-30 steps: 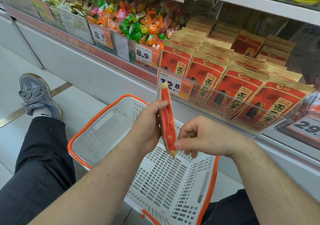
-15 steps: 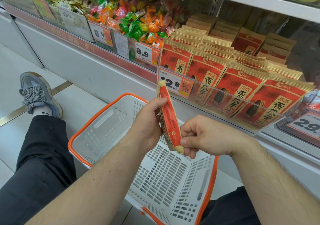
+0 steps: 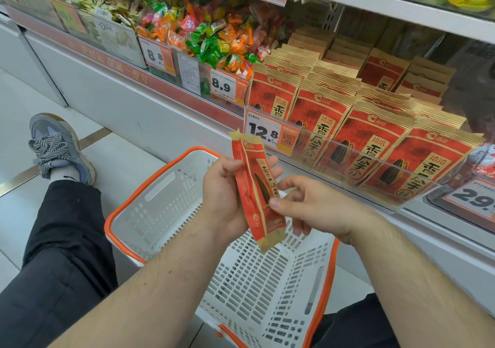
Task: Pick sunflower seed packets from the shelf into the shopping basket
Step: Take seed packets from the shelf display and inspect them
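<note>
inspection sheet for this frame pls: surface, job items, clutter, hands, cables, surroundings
surface: white tiled floor; the basket stands on it.
job's things: one red seed packet held above the white, orange-rimmed basket; no packet visible inside the basket. Rows of seed packets on the shelf behind a clear rail, tag 12.8.
clutter: wrapped candies in the next bin, tags 8.8 and 8.9.
grippers: left hand grips the packet; right hand pinches its edge with the thumb.
cables: nothing seen.
surroundings: person's dark trousers and grey shoe; upper shelf with yellow-green items.
</note>
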{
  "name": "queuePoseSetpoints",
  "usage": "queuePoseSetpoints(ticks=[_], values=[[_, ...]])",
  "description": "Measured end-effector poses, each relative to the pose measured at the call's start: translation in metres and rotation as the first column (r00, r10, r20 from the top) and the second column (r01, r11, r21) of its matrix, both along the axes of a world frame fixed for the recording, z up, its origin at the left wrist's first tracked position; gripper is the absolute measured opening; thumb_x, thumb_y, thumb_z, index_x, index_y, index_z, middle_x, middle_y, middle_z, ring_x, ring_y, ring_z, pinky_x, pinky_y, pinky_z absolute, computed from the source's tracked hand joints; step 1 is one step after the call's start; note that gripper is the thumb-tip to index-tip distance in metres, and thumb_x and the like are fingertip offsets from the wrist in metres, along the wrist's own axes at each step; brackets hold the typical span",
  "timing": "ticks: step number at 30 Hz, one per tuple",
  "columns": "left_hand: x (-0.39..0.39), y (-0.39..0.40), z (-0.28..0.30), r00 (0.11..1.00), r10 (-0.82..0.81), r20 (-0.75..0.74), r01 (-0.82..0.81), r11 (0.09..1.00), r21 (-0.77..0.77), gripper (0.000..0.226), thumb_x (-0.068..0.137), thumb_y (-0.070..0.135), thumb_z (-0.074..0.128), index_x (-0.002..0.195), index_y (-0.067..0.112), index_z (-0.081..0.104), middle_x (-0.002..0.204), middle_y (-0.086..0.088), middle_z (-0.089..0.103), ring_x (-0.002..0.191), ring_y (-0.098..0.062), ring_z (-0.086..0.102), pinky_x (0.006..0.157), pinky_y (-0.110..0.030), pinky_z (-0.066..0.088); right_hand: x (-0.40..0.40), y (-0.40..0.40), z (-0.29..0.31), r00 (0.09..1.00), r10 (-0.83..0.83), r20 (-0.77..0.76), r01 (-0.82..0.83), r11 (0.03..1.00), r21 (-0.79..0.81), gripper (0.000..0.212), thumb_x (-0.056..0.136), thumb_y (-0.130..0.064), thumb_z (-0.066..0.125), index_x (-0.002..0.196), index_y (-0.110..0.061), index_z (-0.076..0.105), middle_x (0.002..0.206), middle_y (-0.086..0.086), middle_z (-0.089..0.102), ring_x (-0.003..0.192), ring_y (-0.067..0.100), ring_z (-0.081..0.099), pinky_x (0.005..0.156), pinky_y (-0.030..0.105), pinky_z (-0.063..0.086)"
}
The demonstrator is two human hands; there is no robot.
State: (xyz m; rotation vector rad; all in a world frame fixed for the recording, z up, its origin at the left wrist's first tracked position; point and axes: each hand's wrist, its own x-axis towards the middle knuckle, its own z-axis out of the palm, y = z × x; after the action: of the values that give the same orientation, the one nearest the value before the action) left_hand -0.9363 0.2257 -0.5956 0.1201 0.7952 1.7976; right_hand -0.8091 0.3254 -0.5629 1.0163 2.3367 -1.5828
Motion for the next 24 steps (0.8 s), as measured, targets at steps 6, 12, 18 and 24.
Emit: queuePoseSetpoints(ticks=[6,12,18,24], values=[[0.001,-0.002,-0.003,0.990,0.011,-0.141,-0.015,0.999,-0.028,0.050,0.100,0.038,0.032,0.104,0.003,0.068,0.096,-0.018,0.071,0.084,-0.032,0.069,0.081,-0.045,0.056,-0.001,-0.002,-0.003,0.995,-0.020,-0.099,0.018,1.000,-0.026,0.029,0.088,-0.028,0.073,0.110,-0.015,0.060,0.076,0.001,0.071,0.046,0.012,0.053,0.046,0.024,0.041],[0.001,-0.002,-0.006,0.910,0.077,-0.406,-0.129,0.986,-0.102,0.030,0.103,0.034,0.042,0.114,0.014,0.063,0.102,-0.011,0.075,0.091,-0.028,0.074,0.075,-0.038,0.062,-0.001,0.002,-0.004,0.993,-0.064,-0.103,0.076,0.990,0.116,0.028,0.084,-0.024,0.078,0.109,-0.019,0.066,0.089,0.010,0.074,0.050,0.010,0.061,0.049,0.026,0.046],[-0.001,-0.003,-0.006,0.919,0.027,-0.393,-0.051,0.997,-0.052,0.032,0.098,0.036,0.044,0.111,0.016,0.065,0.100,-0.009,0.076,0.089,-0.027,0.074,0.076,-0.039,0.062,0.001,0.002,-0.001,0.996,-0.031,-0.079,0.039,0.994,0.101,0.025,0.087,-0.022,0.075,0.110,-0.020,0.064,0.090,0.009,0.074,0.053,0.020,0.061,0.050,0.030,0.048],[-0.018,-0.012,-0.012,0.808,-0.149,-0.570,0.134,0.989,-0.070,0.031,0.091,0.029,0.064,0.117,0.013,0.065,0.107,-0.009,0.074,0.101,-0.027,0.071,0.084,-0.036,0.058,0.001,0.003,-0.001,0.996,-0.066,-0.066,0.074,0.988,0.132,0.010,0.085,-0.016,0.077,0.093,-0.021,0.076,0.080,0.003,0.076,0.066,0.021,0.070,0.073,0.045,0.058]])
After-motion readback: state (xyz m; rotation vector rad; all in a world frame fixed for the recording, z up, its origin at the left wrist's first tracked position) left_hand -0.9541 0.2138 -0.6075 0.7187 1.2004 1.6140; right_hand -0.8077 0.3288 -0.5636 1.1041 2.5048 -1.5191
